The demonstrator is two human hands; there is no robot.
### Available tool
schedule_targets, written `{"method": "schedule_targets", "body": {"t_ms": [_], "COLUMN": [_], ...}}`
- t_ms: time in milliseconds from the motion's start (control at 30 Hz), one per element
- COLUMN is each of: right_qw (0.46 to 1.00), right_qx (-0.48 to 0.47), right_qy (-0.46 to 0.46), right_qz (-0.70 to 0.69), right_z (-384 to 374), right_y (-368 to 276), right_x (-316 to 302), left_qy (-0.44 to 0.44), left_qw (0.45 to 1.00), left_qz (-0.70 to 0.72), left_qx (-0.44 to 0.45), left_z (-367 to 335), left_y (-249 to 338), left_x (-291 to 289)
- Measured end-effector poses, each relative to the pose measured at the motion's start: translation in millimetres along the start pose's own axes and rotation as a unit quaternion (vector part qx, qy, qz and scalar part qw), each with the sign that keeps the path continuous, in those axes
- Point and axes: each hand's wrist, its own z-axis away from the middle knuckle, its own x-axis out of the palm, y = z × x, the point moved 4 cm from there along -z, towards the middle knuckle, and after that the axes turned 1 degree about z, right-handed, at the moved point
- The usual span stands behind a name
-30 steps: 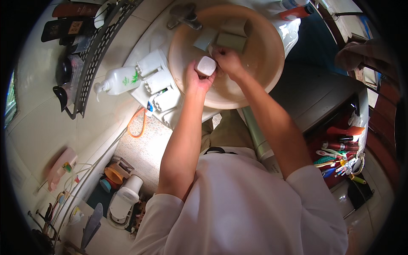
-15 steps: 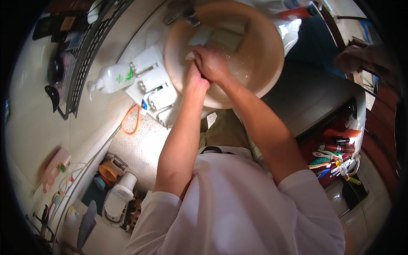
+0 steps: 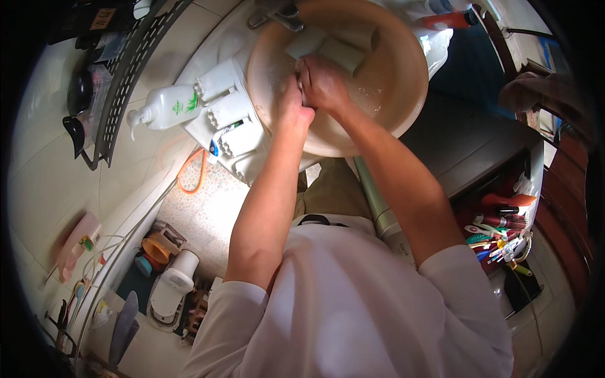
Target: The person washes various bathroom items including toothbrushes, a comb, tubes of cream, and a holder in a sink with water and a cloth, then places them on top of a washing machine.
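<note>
My left hand [image 3: 292, 101] and my right hand [image 3: 322, 85] are pressed together over a round peach-coloured basin [image 3: 413, 82]. The fingers of both are closed against each other. Whatever lies between them, if anything, is hidden. Cloudy water with some bubbles fills the basin. Pale rectangular pieces [image 3: 340, 55] lie in the water just beyond my hands; I cannot tell what they are. A dark metal tap [image 3: 277, 16] reaches over the basin's far left rim.
Left of the basin stand white plastic holders [image 3: 230, 113] and a white pump bottle [image 3: 170, 107]. A black perforated rack [image 3: 135, 66] hangs on the tiled wall. At right are a dark flat surface [image 3: 460, 135] and a bin of brushes and small tools [image 3: 501, 236]. An orange hose [image 3: 192, 171] loops below.
My hands stay clasped over the basin, with the right hand rolled further round the left. A whitish bit seen at the fingers before is out of sight. The whole view has shifted slightly.
</note>
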Motion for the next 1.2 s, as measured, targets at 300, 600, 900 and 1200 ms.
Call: {"method": "schedule_targets", "body": {"t_ms": [300, 600, 900, 1200], "right_qw": [0.994, 0.887, 0.972, 0.846], "right_qx": [0.096, 0.317, 0.166, 0.328], "right_qy": [-0.025, -0.027, 0.046, 0.105], "right_qz": [-0.035, -0.334, -0.162, -0.407], "right_z": [-9.8, 3.1, 4.4, -17.6], "right_y": [63.7, 18.5, -5.0, 42.1], "right_x": [10.8, 6.2, -41.6, -55.9], "left_qy": [-0.049, -0.119, -0.238, -0.297], "left_qw": [0.986, 0.98, 0.911, 0.767], "left_qz": [-0.067, -0.112, -0.331, -0.529], "left_qx": [-0.146, -0.111, -0.07, 0.21], "left_z": [38.3, 39.5, 73.8, 97.2], "left_y": [19.5, 30.6, 34.6, 40.5], "left_x": [5.1, -1.3, 18.2, 32.5]}}
